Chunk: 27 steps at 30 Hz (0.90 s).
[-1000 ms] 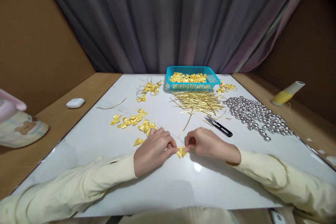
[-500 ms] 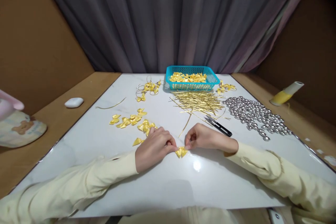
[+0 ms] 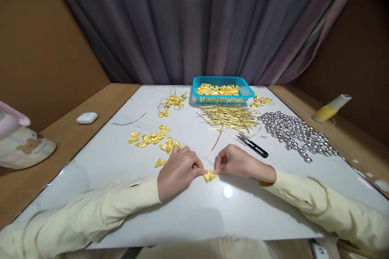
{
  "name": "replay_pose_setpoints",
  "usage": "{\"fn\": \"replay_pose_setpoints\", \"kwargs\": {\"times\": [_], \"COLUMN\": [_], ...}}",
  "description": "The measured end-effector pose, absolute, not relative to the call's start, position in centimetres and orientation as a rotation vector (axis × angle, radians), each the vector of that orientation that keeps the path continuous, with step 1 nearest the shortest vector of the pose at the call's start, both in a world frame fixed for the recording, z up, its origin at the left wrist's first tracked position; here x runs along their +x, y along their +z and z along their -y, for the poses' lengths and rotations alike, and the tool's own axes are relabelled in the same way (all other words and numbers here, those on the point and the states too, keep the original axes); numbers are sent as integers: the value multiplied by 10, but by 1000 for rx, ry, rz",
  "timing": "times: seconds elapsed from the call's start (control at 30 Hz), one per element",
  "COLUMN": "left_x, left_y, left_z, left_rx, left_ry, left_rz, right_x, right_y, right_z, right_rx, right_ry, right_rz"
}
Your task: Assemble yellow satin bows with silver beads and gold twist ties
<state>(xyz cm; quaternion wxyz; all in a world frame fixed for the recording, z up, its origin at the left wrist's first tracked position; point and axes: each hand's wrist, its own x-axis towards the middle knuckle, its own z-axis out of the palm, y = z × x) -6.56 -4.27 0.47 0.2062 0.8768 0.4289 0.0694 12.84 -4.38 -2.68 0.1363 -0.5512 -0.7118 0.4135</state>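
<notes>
Between my two hands, low over the front middle of the white table [image 3: 170, 220], is a small yellow satin bow [image 3: 209, 176]. The fingertips of my left hand [image 3: 181, 172] pinch its left side. On the opposite side, thumb and forefinger of my right hand [image 3: 235, 162] close on the bow's right edge. Several loose yellow bows [image 3: 152, 139] lie just beyond my left hand, the nearest one partly covered by it. Black-handled thread snips [image 3: 255, 146] rest behind my right hand. Gold wire ties [image 3: 229, 118] form a heap farther back.
A turquoise basket [image 3: 223, 99] of bows stands at the back. Silver beads [image 3: 299, 135] spread over the right side. Bows with looped ties [image 3: 174, 101] lie at back left. A white case [image 3: 87, 118] and a bear-print cup [image 3: 30, 149] are left; a yellow-filled tube [image 3: 331, 108] sits right.
The bow's lower tips have shifted slightly between my fingers. Both hands keep their pinch at nearly the same spot.
</notes>
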Motion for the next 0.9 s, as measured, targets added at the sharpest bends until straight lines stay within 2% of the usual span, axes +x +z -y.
{"fn": "replay_pose_setpoints", "kwargs": {"times": [0.37, 0.67, 0.9], "left_x": [-72, -73, -73], "left_y": [4, 18, 9], "left_z": [34, 19, 24], "left_rx": [2408, 2363, 2369], "left_ry": [188, 227, 143], "left_rz": [-1121, -995, -850], "right_x": [131, 127, 128], "right_y": [-36, -22, -23], "right_z": [43, 50, 49], "right_rx": [-1287, -1115, -1108], "right_ry": [1311, 874, 792], "right_rz": [1974, 2267, 2290]}}
